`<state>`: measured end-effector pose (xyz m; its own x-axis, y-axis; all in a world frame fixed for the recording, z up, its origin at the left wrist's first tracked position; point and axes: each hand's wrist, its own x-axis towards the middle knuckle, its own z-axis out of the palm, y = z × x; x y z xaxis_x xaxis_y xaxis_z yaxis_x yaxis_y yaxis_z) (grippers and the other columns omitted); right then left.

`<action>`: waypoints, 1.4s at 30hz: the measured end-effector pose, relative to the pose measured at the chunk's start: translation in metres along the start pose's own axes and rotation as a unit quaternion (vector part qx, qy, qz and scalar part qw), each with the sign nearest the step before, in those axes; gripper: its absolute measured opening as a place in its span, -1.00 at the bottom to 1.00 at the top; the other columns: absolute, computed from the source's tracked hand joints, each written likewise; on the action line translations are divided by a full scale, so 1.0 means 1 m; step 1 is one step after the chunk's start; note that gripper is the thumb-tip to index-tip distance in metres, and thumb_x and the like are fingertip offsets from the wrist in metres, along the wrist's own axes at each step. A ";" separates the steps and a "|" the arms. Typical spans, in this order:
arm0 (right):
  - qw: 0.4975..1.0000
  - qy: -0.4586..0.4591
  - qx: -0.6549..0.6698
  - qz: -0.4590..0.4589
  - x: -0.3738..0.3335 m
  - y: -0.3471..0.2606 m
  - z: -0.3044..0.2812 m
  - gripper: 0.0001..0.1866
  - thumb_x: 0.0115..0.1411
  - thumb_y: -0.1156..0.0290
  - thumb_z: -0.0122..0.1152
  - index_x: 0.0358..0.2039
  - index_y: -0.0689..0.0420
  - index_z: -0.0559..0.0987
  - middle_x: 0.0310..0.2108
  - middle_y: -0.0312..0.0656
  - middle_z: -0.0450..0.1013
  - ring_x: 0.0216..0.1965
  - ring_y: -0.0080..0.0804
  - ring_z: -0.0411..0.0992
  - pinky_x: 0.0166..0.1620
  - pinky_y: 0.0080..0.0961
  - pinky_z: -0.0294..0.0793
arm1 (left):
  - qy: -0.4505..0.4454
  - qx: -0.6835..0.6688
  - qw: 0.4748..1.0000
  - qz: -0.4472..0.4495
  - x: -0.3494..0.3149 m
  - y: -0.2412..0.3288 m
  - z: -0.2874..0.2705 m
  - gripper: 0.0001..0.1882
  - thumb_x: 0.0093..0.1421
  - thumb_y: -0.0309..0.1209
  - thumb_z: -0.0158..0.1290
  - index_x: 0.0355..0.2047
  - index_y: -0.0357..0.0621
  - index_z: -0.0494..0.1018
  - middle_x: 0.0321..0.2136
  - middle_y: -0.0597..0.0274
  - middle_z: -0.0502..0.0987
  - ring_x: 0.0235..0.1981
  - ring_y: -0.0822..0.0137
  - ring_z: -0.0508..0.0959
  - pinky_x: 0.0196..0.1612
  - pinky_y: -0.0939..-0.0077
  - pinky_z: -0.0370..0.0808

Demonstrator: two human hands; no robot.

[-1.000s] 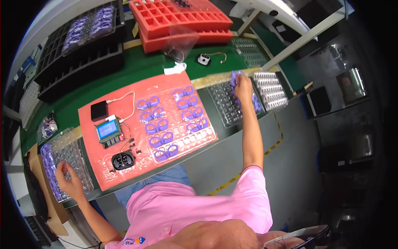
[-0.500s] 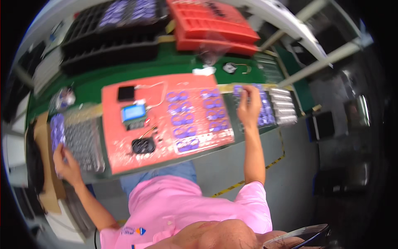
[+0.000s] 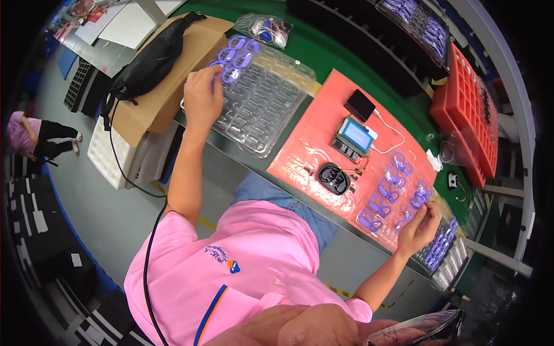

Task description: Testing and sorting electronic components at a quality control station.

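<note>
My left hand [image 3: 203, 97] is at the left edge of a clear plastic tray [image 3: 254, 106], fingers pinched on a purple ring-shaped part [image 3: 214, 67]. More purple ring parts [image 3: 241, 49] lie beside it at the tray's far left corner; the other pockets show clear plastic. My right hand [image 3: 420, 228] is above the right side of the pink mat [image 3: 306, 144], thumb and fingers closed on another purple ring-shaped part [image 3: 420, 198]. Next to it, purple ring pairs [image 3: 384, 190] stand in a row on the mat. My palm hides some parts beneath it.
A small board with a lit blue screen [image 3: 355, 135], a black box [image 3: 360, 105] and a black oval part [image 3: 333, 178] sit on the mat. Right of it are a tray of purple parts [image 3: 441, 245] and red trays [image 3: 464, 109]. A cardboard box [image 3: 173, 81] stands left; a person [image 3: 43, 135] is beyond.
The view has swung left and tilted. My right hand has moved from the right-hand tray to over the mat. My left hand stays by the purple parts on the left tray.
</note>
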<state>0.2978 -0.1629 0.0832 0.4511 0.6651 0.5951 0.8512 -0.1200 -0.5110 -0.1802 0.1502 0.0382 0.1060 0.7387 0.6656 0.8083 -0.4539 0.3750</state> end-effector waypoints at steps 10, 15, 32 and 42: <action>0.999 -0.036 0.040 -0.004 -0.013 -0.049 0.024 -0.87 0.38 0.73 0.19 -0.09 0.35 0.60 -0.12 0.04 0.56 -0.11 -0.08 0.56 0.00 -0.29 0.57 | -0.107 0.005 0.994 -0.010 0.015 -0.008 0.021 -0.84 0.30 -0.57 0.17 -0.12 -0.23 0.64 -0.21 -0.06 0.64 -0.12 -0.19 0.60 -0.01 -0.02 0.52; 0.998 -0.015 0.058 0.001 -0.019 -0.050 0.036 -0.86 0.39 0.71 0.20 -0.08 0.32 0.60 -0.12 -0.05 0.56 -0.14 -0.22 0.53 -0.02 -0.37 0.54 | -0.020 -0.016 0.999 0.024 0.021 0.011 0.014 -0.87 0.30 -0.61 0.16 -0.16 -0.28 0.63 -0.21 -0.06 0.62 -0.15 -0.15 0.61 -0.02 0.03 0.54; 0.981 -0.082 0.167 0.048 -0.055 -0.095 0.076 -0.93 0.38 0.68 0.25 -0.15 0.33 0.62 -0.19 0.00 0.58 -0.23 -0.19 0.57 -0.12 -0.36 0.57 | -0.203 -0.412 0.888 0.005 -0.072 0.173 0.015 -0.86 0.32 -0.67 0.21 -0.12 -0.30 0.65 -0.21 0.03 0.62 -0.18 0.14 0.66 -0.08 0.34 0.60; 0.981 -0.086 0.155 0.084 -0.052 -0.083 0.085 -0.89 0.37 0.66 0.30 -0.11 0.32 0.65 -0.19 -0.03 0.60 -0.24 -0.22 0.58 -0.12 -0.39 0.58 | -0.274 -0.396 0.875 -0.051 -0.080 0.184 0.024 -0.86 0.36 -0.66 0.17 -0.10 -0.34 0.64 -0.17 0.07 0.63 -0.22 0.22 0.66 -0.13 0.40 0.59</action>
<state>0.1805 -0.1249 0.0420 0.5025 0.7735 0.3863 0.6341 -0.0260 -0.7728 -0.0258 0.0192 0.0383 0.4941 0.8249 0.2745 0.1976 -0.4140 0.8886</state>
